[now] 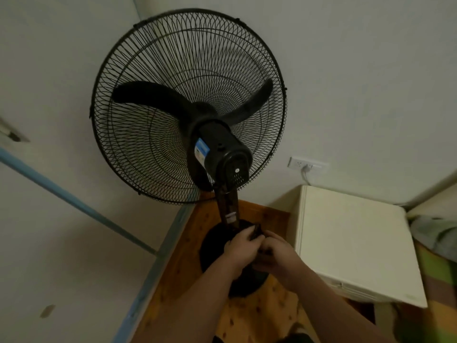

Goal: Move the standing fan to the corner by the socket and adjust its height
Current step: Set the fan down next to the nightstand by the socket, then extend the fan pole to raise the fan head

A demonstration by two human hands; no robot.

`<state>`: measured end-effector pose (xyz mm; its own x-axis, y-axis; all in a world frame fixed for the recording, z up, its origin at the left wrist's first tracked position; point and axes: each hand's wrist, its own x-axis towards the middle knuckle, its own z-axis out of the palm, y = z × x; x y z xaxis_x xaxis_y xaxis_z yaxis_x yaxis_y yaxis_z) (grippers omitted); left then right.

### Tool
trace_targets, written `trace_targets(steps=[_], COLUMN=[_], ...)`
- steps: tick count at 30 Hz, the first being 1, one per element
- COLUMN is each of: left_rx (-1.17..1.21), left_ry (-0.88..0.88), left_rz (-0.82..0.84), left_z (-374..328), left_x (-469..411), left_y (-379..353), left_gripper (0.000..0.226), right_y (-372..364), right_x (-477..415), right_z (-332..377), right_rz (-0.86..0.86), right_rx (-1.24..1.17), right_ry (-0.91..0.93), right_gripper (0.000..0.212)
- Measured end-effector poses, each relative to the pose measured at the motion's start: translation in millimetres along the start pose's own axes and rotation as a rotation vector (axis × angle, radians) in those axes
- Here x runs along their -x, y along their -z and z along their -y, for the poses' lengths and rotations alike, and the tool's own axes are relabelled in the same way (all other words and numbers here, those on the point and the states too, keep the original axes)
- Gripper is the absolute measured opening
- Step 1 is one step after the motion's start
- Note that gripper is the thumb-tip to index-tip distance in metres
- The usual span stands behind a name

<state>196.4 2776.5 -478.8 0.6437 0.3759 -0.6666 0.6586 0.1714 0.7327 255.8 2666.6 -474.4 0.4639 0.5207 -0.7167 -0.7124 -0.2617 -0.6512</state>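
The single wide head-worn view looks forward and steeply down, close behind the fan (217, 144), facing the wall (346, 70).

We see a home, probably a bedroom: pale walls (346, 70) meet in a corner over wood-patterned floor (188, 256), with a standing fan (220, 147), a wall socket (306, 165) near a small white cabinet (351, 243), and rumpled bedding (435, 233) at the right edge.

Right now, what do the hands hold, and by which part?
Left hand and right hand grip the standing fan low on its pole, above the base.
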Motion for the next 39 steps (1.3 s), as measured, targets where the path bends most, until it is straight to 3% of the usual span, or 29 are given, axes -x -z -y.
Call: trace_targets(steps=[3, 8, 13, 20, 25, 27, 29, 33, 36, 39], left_rx=[0.064, 0.115, 0.193, 0.277, 0.279, 0.237, 0.165, 0.002, -0.135, -0.127], left_ry=[0.017, 0.009, 0.027, 0.112, 0.077, 0.053, 0.022, -0.048, -0.123, -0.204], left_rz=[0.028, 0.071, 0.069, -0.131, -0.168, -0.17, -0.157, -0.081, -0.008, 0.021], left_z=[-6.8, -6.6, 1.6, 16.3, 20.8, 21.8, 25.0, 32.6, 34.0, 32.6], left_x=[2.5, 1.8, -2.6, -17.0, -36.5, -48.1, -60.4, -88.5, -111.4, -128.1], left_y=[-7.2, -10.4, -3.1, 40.6, 95.9, 115.6, 130.4, 150.6, 154.4, 146.9], left_gripper=[0.056, 0.046, 0.043, 0.032, 0.025, 0.013, 0.017, 0.019, 0.037, 0.041], right_y=[9.6, 14.0, 14.6, -2.4, -30.8, -47.5, -65.6, -96.6, -114.5, -121.5], right_x=[-4.2, -12.5, -23.0, -46.8, -73.5, -87.8, -102.6, -131.8, -141.7, -146.2], right_z=[-2.3, -4.9, -9.1, -7.5, 10.5, 20.2, 28.6, 38.3, 38.3, 31.8], right_rz=[-0.002, -0.098, -0.182, -0.27, -0.293, -0.28, -0.256, -0.294, -0.341, -0.434], right_rx=[-0.051, 0.102, 0.094, 0.25, 0.402, 0.461, 0.522, 0.603, 0.595, 0.649], right_ry=[0.007, 0.08, 0.081, 0.034, 0.128, 0.188, 0.264, 0.416, 0.452, 0.487], right_gripper=[0.052, 0.036, 0.028, 0.026, 0.031, 0.033, 0.041, 0.027, 0.037, 0.033])
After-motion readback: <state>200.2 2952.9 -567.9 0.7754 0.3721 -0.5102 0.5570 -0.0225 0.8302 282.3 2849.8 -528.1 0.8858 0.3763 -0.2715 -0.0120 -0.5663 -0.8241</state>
